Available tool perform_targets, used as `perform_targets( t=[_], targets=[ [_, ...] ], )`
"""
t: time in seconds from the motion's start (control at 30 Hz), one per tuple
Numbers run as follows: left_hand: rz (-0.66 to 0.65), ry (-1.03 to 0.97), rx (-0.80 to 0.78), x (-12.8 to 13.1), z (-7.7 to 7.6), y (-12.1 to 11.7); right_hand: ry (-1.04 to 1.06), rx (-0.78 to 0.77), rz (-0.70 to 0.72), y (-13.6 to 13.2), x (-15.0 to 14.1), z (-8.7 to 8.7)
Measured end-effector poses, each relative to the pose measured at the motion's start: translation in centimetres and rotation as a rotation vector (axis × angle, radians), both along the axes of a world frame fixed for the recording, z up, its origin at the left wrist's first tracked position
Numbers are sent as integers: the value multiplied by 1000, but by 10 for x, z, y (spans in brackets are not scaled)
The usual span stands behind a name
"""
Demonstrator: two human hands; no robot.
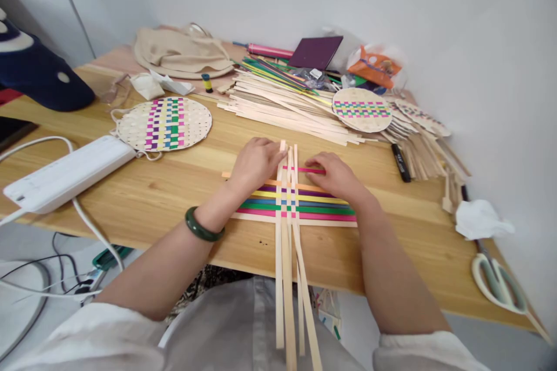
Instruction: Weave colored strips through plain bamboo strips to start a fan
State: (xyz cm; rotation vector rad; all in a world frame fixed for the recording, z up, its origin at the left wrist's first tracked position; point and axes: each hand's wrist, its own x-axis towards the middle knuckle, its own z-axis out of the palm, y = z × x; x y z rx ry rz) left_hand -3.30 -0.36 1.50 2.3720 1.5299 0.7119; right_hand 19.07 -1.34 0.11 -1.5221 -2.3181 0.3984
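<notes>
A partly woven piece lies before me: long pale strips (279, 278) run up from over the table edge and cross orange, purple, yellow, blue, green and pink strips (319, 209). At the upper end of the leftmost pale strip is my left hand (257, 163), fingers closed on it; the fingertips are partly hidden. My right hand (331, 174) pinches the right part of a short-looking bright pink strip (304, 170). That strip passes between the pale ones, above the orange strip, and its left end is hidden near my left hand.
A round woven mat (191, 122) and white power strip (72, 171) lie left. Behind is a pile of pale strips (278, 107), with another woven round (362, 110) beside it. At right are a black marker (401, 163), crumpled tissue (481, 219) and scissors (498, 284).
</notes>
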Motion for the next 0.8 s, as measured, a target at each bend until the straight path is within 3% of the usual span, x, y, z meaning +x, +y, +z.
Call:
perform_targets(
  t=[0.13,0.3,0.43,0.57,0.67,0.8],
  targets=[
    [23,106,42,2,3,-40,-95,32,41,2,8,1],
    [2,193,43,4,-31,-77,-62,50,58,4,-4,-5],
    [-55,222,-6,1,-50,-71,20,84,95,4,-14,-12],
    [-96,193,4,0,-51,-57,76,115,122,3,-20,-17],
    [-101,155,42,1,-49,-50,53,117,56,3,-23,-17],
    [-106,134,99,5,-45,-37,-90,119,-148,1,-31,-12]
  ],
)
